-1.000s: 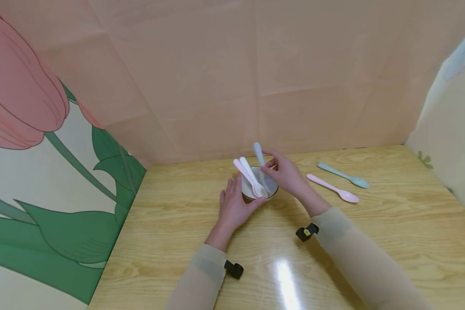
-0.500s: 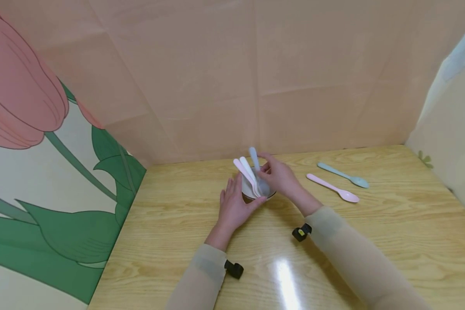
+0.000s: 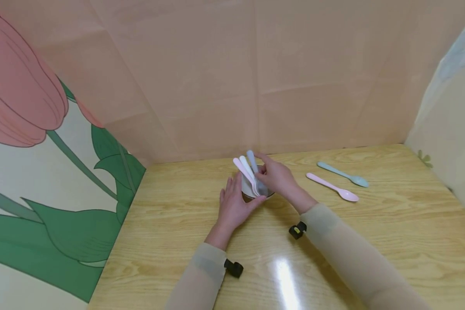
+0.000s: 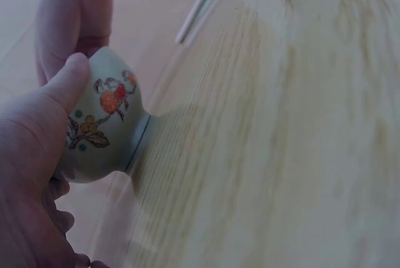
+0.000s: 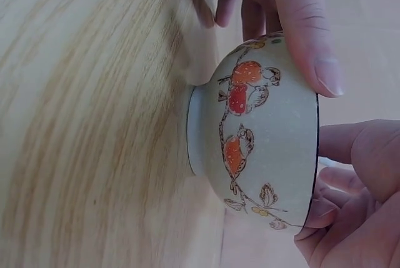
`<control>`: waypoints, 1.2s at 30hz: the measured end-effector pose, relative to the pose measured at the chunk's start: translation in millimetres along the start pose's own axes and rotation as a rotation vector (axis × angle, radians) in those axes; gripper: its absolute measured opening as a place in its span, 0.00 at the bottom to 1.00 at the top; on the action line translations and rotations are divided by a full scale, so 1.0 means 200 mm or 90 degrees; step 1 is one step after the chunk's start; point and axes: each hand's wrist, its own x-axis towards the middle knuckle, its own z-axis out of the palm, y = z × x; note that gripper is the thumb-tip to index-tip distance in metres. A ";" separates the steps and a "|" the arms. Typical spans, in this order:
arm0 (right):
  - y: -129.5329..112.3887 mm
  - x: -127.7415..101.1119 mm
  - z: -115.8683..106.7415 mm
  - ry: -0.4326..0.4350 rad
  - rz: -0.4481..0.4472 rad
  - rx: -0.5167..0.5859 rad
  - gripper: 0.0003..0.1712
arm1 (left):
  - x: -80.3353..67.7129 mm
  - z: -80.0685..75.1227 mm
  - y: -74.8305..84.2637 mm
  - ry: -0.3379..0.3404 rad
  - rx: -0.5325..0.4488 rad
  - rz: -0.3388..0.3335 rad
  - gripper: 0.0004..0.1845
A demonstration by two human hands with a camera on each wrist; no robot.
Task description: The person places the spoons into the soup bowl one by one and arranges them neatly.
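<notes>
A small bowl [image 3: 246, 186] with a dark rim stands upright on the table. Birds and berries decorate its pale outside [image 5: 275, 137] in the right wrist view. My left hand [image 3: 234, 209] holds it from the left and front, thumb near the rim and fingers round the side. Inside lean a pink spoon [image 3: 238, 164] and a white spoon [image 3: 244, 162], handles up and leftward. My right hand [image 3: 280, 177] pinches a blue spoon [image 3: 251, 158] by its handle, beside the white one, its lower end inside the bowl. Fingers partly cover the blue handle.
On the wooden table [image 3: 159, 241] right of the bowl lie a second pink spoon [image 3: 331, 187] and a light teal spoon [image 3: 342, 174]. A peach cloth wall [image 3: 201, 86] rises behind the table's back edge. A flower-printed panel [image 3: 77, 232] borders the left side.
My right hand has moved left with the blue spoon, bringing its handle close beside the white spoon. The left hand and bowl stay in place.
</notes>
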 end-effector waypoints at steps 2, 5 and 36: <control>0.00 0.01 0.00 -0.004 0.004 -0.010 0.42 | 0.00 0.00 0.00 0.001 0.001 0.001 0.63; -0.01 0.01 0.00 -0.008 0.008 -0.028 0.42 | 0.00 0.01 0.00 0.001 0.002 0.001 0.63; -0.05 0.00 0.01 -0.022 0.008 -0.113 0.40 | 0.01 0.02 -0.01 0.009 -0.004 -0.004 0.63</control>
